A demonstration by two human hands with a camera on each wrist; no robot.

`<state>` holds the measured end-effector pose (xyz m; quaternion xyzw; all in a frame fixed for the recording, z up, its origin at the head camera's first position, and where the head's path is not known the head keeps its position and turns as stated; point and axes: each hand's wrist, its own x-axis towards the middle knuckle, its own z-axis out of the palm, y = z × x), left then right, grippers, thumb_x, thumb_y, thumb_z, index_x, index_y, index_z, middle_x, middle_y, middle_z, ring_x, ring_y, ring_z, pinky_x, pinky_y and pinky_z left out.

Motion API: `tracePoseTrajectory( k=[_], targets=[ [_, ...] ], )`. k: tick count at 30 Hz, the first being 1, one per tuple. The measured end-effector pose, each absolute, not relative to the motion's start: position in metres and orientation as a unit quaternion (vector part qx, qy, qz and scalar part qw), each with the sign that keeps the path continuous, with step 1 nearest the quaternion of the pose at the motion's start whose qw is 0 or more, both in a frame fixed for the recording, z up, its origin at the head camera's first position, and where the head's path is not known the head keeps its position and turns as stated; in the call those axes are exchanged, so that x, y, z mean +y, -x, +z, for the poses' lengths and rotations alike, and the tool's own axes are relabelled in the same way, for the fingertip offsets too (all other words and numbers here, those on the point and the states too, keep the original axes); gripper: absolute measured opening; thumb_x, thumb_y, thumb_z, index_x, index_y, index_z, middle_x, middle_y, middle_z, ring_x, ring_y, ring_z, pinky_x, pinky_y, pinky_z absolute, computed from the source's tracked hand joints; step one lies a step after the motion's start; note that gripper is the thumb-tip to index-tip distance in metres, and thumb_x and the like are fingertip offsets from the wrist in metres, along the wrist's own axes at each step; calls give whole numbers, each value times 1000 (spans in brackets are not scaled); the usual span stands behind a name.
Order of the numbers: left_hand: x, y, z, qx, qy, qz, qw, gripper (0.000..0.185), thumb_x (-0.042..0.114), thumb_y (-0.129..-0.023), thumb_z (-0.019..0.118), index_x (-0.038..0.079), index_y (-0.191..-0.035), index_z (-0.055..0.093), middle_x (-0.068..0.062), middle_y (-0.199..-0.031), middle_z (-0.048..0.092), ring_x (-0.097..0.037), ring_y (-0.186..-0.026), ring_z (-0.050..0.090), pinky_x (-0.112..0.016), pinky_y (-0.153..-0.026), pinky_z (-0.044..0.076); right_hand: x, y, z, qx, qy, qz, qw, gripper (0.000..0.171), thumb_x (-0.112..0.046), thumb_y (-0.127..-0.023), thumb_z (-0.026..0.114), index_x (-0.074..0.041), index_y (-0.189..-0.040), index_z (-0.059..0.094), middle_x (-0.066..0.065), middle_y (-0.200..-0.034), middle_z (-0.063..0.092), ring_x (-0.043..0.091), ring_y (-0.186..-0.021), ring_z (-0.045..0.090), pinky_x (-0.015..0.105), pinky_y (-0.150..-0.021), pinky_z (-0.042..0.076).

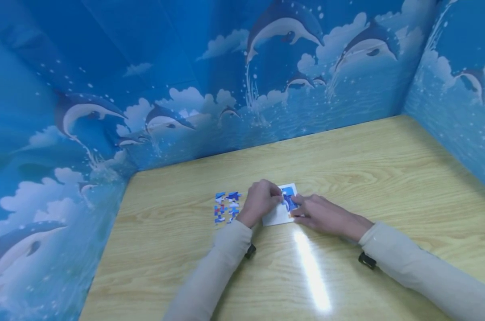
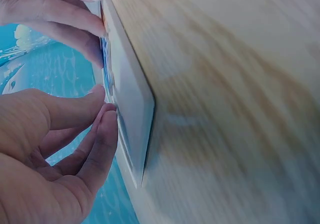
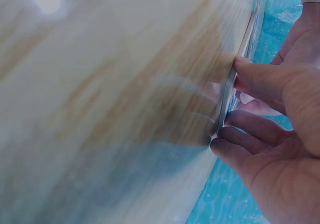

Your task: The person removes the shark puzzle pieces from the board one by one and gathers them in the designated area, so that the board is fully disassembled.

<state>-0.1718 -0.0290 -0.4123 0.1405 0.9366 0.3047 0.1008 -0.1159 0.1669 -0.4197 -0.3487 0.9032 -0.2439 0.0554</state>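
Partly hidden puzzle board (image 1: 275, 217), left hand (image 1: 260, 201) pinching a piece, right hand (image 1: 320, 214) fingertips pressing flat.

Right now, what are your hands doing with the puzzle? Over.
Left hand and right hand both on the white puzzle tray. Loose blue puzzle pieces lie left. Nothing blocking.

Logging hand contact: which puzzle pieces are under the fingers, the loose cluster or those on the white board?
Those on the white puzzle board: both hands meet there; the loose pieces lie untouched beside it.

My right hand (image 3: 285, 134) presses fingertips (image 3: 242, 66) against the edge of a thin white board (image 3: 231, 84) lying flat on the wooden table (image 3: 115, 94).
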Motion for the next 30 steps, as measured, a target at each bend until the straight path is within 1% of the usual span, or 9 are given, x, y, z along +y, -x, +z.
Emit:
tracePoseTrajectory(
  k=[4, 12, 23, 30],
  targets=[
    [-24, 172, -415, 937, -136, 306, 102, 13, 12, -87, 80, 7, -99, 79, -4, -92, 77, -16, -85, 70, -28, -78, 56, 167, 116, -419, 901, 356, -241, 51, 21, -9, -92, 73, -1, -111, 75, 36, -137, 52, 42, -110, 66, 51, -94, 53],
    [-19, 174, -418, 943, -128, 291, 97, 10, 13, -86, 82, 11, -95, 79, 0, -87, 76, -13, -82, 68, -28, -79, 53, 167, 116, -420, 899, 361, -244, 45, 20, -7, -91, 73, 0, -110, 75, 36, -135, 53, 43, -110, 66, 52, -94, 52],
    [-17, 175, -419, 943, -112, 298, 100, 7, 12, -85, 82, 12, -92, 79, 2, -82, 74, -11, -76, 64, -25, -72, 52, 167, 117, -421, 901, 358, -241, 46, 20, -9, -92, 73, -1, -111, 75, 36, -136, 53, 42, -109, 67, 52, -94, 52],
    [-17, 174, -418, 941, -114, 306, 91, 6, 13, -86, 82, 13, -91, 79, 3, -82, 74, -10, -78, 65, -26, -74, 53, 167, 116, -421, 903, 354, -240, 49, 21, -10, -92, 73, -2, -111, 75, 35, -137, 52, 44, -112, 65, 54, -95, 51]
  ],
)
